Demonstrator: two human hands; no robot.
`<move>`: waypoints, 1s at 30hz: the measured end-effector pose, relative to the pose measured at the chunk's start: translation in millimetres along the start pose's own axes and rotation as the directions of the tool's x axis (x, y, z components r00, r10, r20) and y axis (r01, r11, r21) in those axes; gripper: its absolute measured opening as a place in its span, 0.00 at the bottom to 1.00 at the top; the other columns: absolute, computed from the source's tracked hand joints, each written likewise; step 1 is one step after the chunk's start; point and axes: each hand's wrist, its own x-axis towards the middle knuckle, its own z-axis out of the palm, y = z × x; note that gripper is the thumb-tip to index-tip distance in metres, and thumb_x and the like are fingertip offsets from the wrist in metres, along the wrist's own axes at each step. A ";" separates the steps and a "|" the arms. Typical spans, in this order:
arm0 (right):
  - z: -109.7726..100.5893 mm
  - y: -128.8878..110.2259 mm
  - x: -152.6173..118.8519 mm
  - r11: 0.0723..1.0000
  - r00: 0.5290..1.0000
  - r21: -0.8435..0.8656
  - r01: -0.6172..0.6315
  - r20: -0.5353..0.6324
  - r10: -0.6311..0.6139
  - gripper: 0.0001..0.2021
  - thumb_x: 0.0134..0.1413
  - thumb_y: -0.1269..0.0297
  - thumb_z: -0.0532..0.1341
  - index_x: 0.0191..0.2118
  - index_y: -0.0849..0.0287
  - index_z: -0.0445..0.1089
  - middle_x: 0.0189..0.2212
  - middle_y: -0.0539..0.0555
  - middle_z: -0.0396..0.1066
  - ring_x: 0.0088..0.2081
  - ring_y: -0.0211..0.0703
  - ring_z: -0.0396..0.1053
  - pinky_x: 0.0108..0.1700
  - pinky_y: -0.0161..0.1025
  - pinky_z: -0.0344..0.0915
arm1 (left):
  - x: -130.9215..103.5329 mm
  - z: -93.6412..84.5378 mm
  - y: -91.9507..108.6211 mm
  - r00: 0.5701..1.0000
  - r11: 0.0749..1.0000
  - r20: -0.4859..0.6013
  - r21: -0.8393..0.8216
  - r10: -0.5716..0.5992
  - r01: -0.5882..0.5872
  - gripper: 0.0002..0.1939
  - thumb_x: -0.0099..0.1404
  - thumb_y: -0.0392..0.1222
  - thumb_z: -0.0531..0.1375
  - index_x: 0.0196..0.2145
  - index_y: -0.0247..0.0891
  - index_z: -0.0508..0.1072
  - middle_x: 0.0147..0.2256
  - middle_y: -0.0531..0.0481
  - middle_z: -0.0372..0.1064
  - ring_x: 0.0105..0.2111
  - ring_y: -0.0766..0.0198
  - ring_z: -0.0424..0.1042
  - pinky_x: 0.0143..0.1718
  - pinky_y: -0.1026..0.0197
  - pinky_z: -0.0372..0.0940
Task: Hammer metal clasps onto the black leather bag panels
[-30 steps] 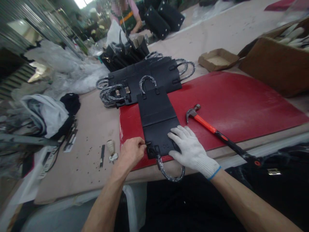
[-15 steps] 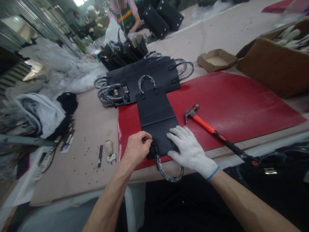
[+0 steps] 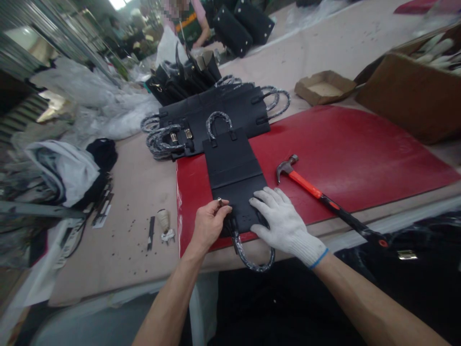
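A flat black bag panel [image 3: 234, 163] lies on the red mat with a wrapped handle at each end. The near handle [image 3: 254, 264] hangs past the table edge. My bare left hand [image 3: 212, 221] is over the panel's near left side, its fingers pinched on a small shiny metal piece [image 3: 219, 200] whose exact kind I cannot make out. My right hand [image 3: 279, 218], in a white glove with a blue hem, lies on the panel's near right part, fingers spread. Right of the panel rests a claw hammer [image 3: 320, 197] with a red and black handle.
The red mat [image 3: 360, 154] covers much of the table. Behind the panel lie stacked black bag pieces [image 3: 216, 113] with wrapped handles. Cardboard boxes [image 3: 406, 96] stand at right. A thread cone [image 3: 163, 221] and dark strip [image 3: 151, 233] lie at left. Another person [image 3: 198, 24] is at the back.
My left hand has shifted slightly right, and the metal piece in its fingers now shows above them. My right hand stays spread on the panel.
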 end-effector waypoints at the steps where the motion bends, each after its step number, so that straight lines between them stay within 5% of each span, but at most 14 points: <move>1: 0.2 0.1 -0.1 1.000 1.000 0.003 -0.002 0.000 0.002 0.31 0.52 0.58 0.70 0.61 0.60 0.72 0.63 0.63 0.67 0.67 0.67 0.59 0.71 0.66 0.50 | -1.9 4.0 -1.5 1.000 0.999 -0.021 -0.031 0.011 -0.011 0.13 0.63 0.49 0.65 0.39 0.37 0.81 0.32 0.47 0.81 0.34 0.59 0.80 0.39 0.59 0.72; 7: 1.4 1.1 -0.8 1.000 1.000 0.012 -0.007 -0.003 0.008 0.30 0.52 0.59 0.69 0.61 0.61 0.72 0.64 0.63 0.67 0.67 0.66 0.58 0.72 0.64 0.50 | -17.6 33.0 -0.4 0.999 0.930 -0.041 -0.367 -0.011 -0.005 0.13 0.67 0.49 0.65 0.41 0.37 0.74 0.36 0.46 0.82 0.36 0.58 0.82 0.41 0.57 0.76; 12: -0.3 1.2 -0.8 1.000 1.000 0.014 -0.015 0.010 0.015 0.30 0.52 0.60 0.68 0.61 0.61 0.72 0.64 0.63 0.67 0.67 0.66 0.58 0.72 0.64 0.50 | -25.4 46.5 -3.3 0.997 0.957 -0.060 -0.284 0.044 -0.059 0.08 0.70 0.44 0.62 0.38 0.36 0.76 0.38 0.45 0.81 0.38 0.60 0.81 0.44 0.60 0.75; 30: 0.5 1.4 -1.2 1.000 1.000 0.001 -0.003 0.006 0.003 0.30 0.52 0.60 0.68 0.61 0.62 0.72 0.64 0.63 0.67 0.68 0.67 0.58 0.72 0.65 0.49 | -24.1 53.0 -8.1 0.994 0.975 -0.085 -0.206 0.063 -0.080 0.09 0.71 0.45 0.61 0.39 0.37 0.76 0.38 0.46 0.82 0.39 0.60 0.81 0.45 0.59 0.75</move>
